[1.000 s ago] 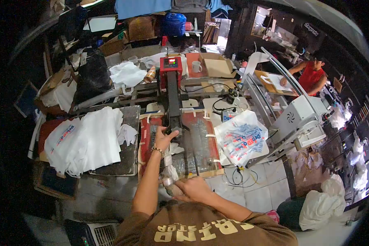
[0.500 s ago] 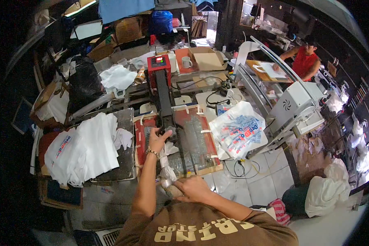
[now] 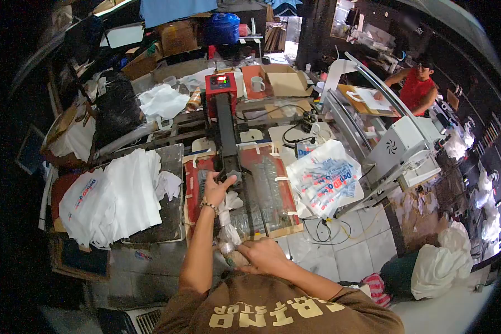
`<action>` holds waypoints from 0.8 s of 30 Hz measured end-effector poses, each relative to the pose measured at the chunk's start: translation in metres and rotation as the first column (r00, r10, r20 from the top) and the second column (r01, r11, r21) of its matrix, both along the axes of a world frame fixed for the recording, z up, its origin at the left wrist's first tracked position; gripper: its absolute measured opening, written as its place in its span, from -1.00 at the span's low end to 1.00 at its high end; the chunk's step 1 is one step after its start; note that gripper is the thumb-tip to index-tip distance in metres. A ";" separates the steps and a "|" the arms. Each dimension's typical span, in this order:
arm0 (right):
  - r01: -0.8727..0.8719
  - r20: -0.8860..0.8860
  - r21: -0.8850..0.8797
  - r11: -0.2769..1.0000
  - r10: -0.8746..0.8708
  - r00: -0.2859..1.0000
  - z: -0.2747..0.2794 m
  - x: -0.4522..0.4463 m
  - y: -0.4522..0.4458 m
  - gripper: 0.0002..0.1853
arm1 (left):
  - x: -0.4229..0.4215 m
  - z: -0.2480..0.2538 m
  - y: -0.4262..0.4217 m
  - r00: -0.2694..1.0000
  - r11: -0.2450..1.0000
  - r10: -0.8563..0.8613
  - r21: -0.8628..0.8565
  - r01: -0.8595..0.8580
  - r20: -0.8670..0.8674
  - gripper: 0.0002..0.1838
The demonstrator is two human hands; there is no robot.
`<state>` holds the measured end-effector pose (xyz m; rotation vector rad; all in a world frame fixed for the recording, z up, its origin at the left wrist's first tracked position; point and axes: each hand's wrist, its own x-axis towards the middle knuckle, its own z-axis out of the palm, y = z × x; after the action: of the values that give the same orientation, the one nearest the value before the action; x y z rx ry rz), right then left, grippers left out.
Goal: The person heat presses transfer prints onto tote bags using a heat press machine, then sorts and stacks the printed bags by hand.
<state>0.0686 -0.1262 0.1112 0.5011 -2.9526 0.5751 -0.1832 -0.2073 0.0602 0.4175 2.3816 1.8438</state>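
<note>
A heat press stands before me, with a red control box (image 3: 221, 83) and a long black arm (image 3: 226, 131). My left hand (image 3: 217, 189), a beaded bracelet at its wrist, is closed around the front end of that arm. From there a lever handle (image 3: 227, 225), wrapped in white material, comes back toward my body. Near its rounded tan end my right hand (image 3: 265, 255) is closed on the handle, its fingers partly hidden. Under the arm lies the press's wide platen (image 3: 267, 183), red and grey with taped edges.
Stacked white printed bags (image 3: 117, 195) lie at left, more printed bags (image 3: 328, 175) at right. Behind the press are a white mug (image 3: 257, 84) and an open cardboard box (image 3: 286, 80). A white machine (image 3: 403, 139) stands at right; beyond it a person in red (image 3: 416, 92) works over a board.
The view has shifted slightly. Both my hands keep their places on the press, and the person at the back right has moved the arm a little.
</note>
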 end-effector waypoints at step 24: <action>0.008 0.083 0.056 0.998 -0.012 0.996 0.016 -0.004 -0.008 -0.35 | -0.015 -0.024 0.011 1.000 0.995 0.024 0.097 -0.022 -0.017 -0.23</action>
<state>0.0651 -0.1346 0.1274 0.4784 -3.0558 0.5273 -0.1984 -0.1965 0.0367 0.4196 2.3247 1.9799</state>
